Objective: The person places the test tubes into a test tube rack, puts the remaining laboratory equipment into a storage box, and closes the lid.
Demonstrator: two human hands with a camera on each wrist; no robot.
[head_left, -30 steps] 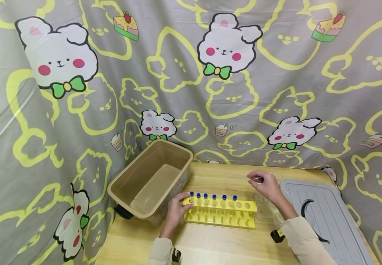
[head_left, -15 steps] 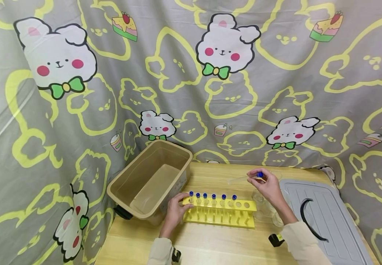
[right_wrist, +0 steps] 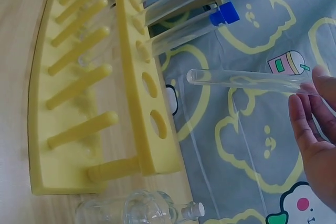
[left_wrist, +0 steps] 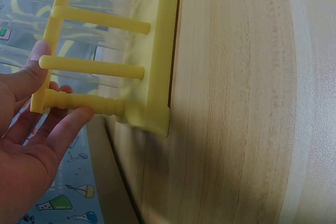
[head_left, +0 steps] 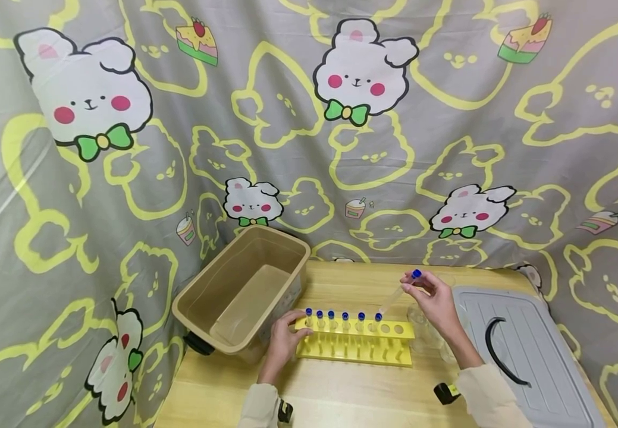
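Observation:
A yellow test tube rack [head_left: 354, 355] stands on the table, with several blue-capped test tubes [head_left: 345, 317] upright in its left and middle holes. My left hand [head_left: 285, 342] grips the rack's left end; in the left wrist view its thumb [left_wrist: 39, 59] lies at the top plate and its fingers reach round the end post [left_wrist: 84, 102]. Between thumb and fingers, my right hand [head_left: 437, 300] pinches a clear test tube [right_wrist: 247, 80] near its blue cap [head_left: 417, 273]. That tube slants behind and above the rack, its rounded bottom apart from the two rightmost holes [right_wrist: 157, 124].
Clear glassware [head_left: 423, 333] stands just right of the rack, partly behind my right hand. A brown bin [head_left: 185, 303] is at the left, and a grey lid [head_left: 533, 351] with a black handle lies at the right. A patterned curtain [head_left: 287, 249] hangs behind the table.
My right hand has turned the test tube from nearly level to a slant, cap raised and bottom end swung down toward the rack. The left hand keeps its hold on the rack.

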